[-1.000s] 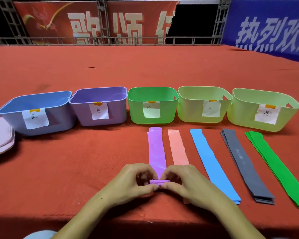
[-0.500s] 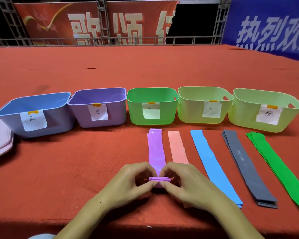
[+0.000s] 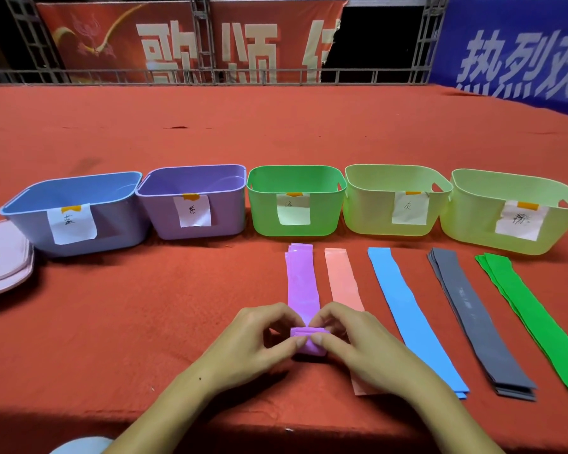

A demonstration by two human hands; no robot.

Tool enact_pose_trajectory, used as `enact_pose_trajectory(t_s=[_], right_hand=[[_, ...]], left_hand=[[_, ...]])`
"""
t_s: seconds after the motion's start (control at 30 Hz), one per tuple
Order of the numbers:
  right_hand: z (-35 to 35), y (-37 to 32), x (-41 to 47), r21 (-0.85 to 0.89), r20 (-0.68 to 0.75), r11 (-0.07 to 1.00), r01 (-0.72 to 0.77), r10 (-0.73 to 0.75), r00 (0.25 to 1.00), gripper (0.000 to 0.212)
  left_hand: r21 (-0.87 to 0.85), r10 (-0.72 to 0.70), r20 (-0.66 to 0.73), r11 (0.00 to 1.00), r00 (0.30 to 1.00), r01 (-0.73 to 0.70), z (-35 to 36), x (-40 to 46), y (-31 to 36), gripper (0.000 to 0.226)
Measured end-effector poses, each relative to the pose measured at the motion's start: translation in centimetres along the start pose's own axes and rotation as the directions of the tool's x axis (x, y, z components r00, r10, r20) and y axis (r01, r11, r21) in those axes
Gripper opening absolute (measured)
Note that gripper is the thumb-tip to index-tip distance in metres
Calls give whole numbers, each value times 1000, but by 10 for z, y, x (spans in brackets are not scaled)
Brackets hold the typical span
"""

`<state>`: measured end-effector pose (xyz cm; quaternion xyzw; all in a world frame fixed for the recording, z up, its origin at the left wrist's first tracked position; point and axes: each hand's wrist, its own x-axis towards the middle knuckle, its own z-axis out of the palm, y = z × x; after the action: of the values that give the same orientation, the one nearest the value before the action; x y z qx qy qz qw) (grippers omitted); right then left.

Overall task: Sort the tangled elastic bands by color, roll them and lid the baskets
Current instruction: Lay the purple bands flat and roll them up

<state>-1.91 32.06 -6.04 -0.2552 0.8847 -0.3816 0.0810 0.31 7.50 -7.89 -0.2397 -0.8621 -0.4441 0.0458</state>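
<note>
A purple elastic band [image 3: 303, 283] lies flat on the red cloth, its near end wound into a small roll. My left hand [image 3: 253, 339] and my right hand [image 3: 361, 342] pinch that roll from either side. To the right lie a pink band [image 3: 341, 276], a blue band [image 3: 407, 309], a stack of grey bands [image 3: 473, 316] and green bands [image 3: 535, 316]. Behind them stand five labelled baskets: blue [image 3: 118, 224], purple [image 3: 223, 221], green [image 3: 263, 211] and two pale green ones [image 3: 368, 211] [image 3: 466, 224].
Pale pink lids [image 3: 4, 267] are stacked at the left edge beside the blue basket. The near table edge runs just under my wrists. Behind the baskets the red cloth stretches back to a metal railing and banners.
The purple roll has grown thicker and moved a little away from me along the band as both hands turned it. The other bands and the baskets have not moved.
</note>
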Motion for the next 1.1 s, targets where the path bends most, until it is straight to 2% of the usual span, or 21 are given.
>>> enact_pose_trajectory(t_s=[0.27, 0.47, 0.67, 0.77, 0.93, 1.1], right_hand=[[5, 3, 8, 42, -7, 998, -40, 41, 999, 7], [9, -1, 16, 53, -34, 995, -86, 88, 996, 4], [12, -5, 18, -24, -66, 994, -104, 102, 993, 6], [14, -4, 18, -71, -64, 991, -111, 106, 992, 7], [16, -1, 20, -121, -55, 983, -140, 135, 989, 12], [17, -3, 22, -194, -36, 970, -146, 142, 989, 20]], left_hand=[[41, -59, -112, 997, 992, 64, 9, 4, -7, 14], [26, -74, -104, 997, 992, 77, 12, 8, -8, 9], [25, -113, -107, 993, 988, 117, 9, 9, -10, 13], [33, -101, -87, 994, 991, 104, 8, 7, -9, 18], [115, -98, -53, 988, 994, 104, 6, 6, -16, 43], [184, 4, -40, 983, 999, 3, 8, 8, -16, 42]])
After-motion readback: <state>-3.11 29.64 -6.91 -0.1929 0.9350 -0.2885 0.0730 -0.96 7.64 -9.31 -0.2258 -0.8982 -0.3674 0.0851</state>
